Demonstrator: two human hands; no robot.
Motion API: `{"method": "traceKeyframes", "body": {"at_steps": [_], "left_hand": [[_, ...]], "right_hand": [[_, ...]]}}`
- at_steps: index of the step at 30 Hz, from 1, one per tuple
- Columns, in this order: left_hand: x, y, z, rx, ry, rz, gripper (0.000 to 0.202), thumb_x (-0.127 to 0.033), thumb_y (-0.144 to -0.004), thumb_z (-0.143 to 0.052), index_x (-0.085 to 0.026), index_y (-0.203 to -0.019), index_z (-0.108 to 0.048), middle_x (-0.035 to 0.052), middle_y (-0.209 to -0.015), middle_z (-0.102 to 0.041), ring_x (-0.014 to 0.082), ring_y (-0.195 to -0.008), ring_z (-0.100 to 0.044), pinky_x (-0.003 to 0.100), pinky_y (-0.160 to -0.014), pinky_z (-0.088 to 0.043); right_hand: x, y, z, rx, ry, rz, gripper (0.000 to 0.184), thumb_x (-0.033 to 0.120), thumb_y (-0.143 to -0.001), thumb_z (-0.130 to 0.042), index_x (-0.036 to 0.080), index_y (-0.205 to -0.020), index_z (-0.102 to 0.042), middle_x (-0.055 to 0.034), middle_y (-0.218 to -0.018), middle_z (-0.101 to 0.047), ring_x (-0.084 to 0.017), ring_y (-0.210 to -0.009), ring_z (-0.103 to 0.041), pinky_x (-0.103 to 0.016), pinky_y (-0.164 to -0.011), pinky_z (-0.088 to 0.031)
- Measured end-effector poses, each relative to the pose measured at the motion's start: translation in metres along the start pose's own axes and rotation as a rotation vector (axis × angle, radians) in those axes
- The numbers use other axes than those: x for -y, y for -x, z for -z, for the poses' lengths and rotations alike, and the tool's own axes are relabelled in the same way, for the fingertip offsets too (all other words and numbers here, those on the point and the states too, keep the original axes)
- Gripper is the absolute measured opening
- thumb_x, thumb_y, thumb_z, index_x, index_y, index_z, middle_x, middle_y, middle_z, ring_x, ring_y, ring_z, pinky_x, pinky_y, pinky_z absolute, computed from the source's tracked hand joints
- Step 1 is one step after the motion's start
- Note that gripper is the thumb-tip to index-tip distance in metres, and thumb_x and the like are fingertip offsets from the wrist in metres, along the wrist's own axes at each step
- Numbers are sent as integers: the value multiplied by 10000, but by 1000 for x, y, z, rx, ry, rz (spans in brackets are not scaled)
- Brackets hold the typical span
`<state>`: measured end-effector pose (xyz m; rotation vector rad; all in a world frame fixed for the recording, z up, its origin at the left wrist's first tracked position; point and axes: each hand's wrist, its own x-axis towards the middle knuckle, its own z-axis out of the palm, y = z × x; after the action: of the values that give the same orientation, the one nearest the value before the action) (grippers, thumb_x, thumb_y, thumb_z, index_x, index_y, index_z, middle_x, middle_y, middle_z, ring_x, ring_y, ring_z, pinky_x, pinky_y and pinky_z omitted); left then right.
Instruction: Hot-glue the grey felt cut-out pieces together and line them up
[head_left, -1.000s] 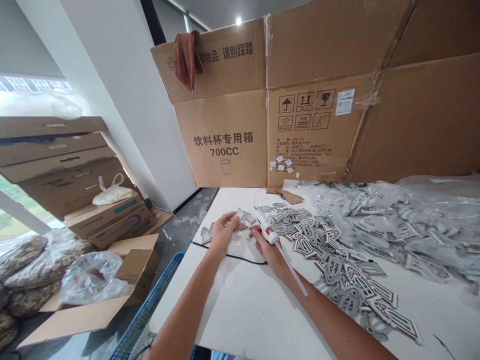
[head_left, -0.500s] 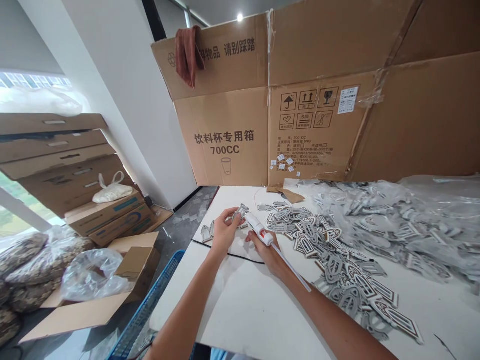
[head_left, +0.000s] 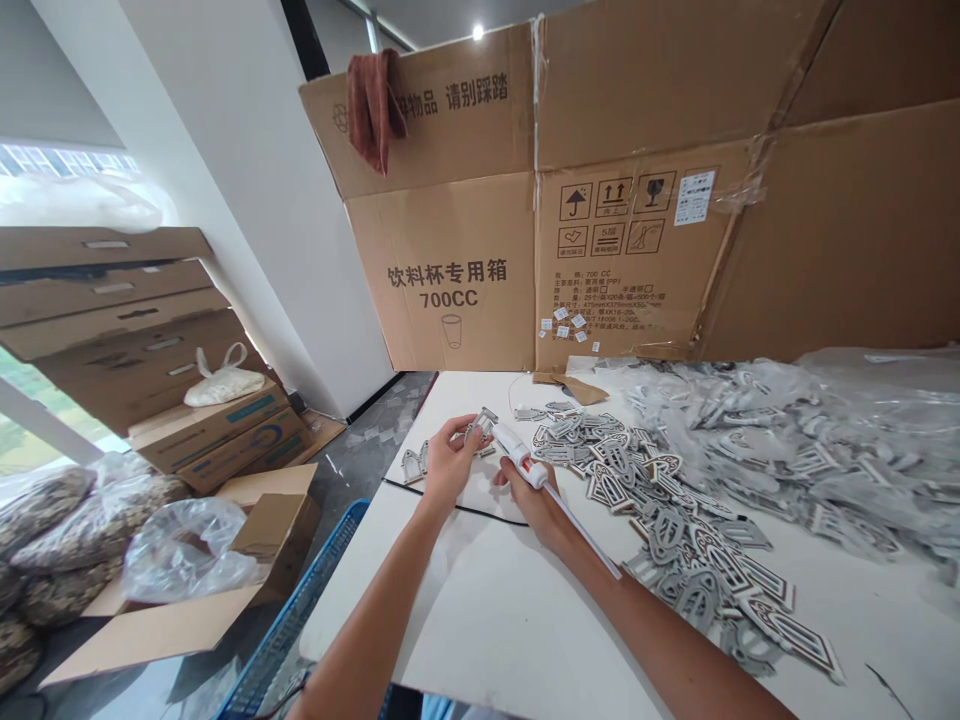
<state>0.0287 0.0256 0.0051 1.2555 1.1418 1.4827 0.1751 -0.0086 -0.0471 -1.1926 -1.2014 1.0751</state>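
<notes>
The left hand (head_left: 450, 465) and right hand (head_left: 529, 500) of a person, seen from above at a white table (head_left: 480, 640), are held close together but not touching. The left hand pinches a small grey-and-white arch-shaped cutout (head_left: 480, 428) between its fingers, above the table's left part. The right hand is closed around a white hot glue gun (head_left: 517, 455), whose tip lies just beside that cutout, and a long pale glue stick (head_left: 585, 535) extends from the gun's rear over the table. Two similar arch cutouts (head_left: 411, 466) lie on the table left of the hands. A loose heap of grey patterned cutouts (head_left: 637, 490) spreads across the table's right side, meeting a clear plastic bag (head_left: 825, 450) of more cutouts. A thin black cable (head_left: 457, 510) crosses the table, and a large brown cardboard carton (head_left: 450, 270) stands behind its far edge.
</notes>
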Motion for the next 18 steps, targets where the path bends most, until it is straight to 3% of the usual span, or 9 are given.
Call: {"method": "traceKeyframes", "body": {"at_steps": [4, 18], "left_hand": [[3, -1, 0, 8, 13, 1, 528, -519, -737, -898, -168, -1101, -742, 108, -1065, -798, 278, -923, -806, 493, -974, -644], [1, -1, -2, 12, 40, -5, 506, -491, -744, -902, -165, -1098, -747, 111, -1082, -794, 262, -917, -803, 474, -968, -646]], "right_hand": [[5, 0, 1, -4, 36, 6, 548, 610, -921, -597, 161, -625, -700, -31, -591, -615, -123, -514, -463, -259, -529, -357], [7, 2, 2, -22, 129, 32, 677, 678, -941, -551, 123, -621, -769, -41, -516, -541, -138, -487, -447, -294, -510, -331]]}}
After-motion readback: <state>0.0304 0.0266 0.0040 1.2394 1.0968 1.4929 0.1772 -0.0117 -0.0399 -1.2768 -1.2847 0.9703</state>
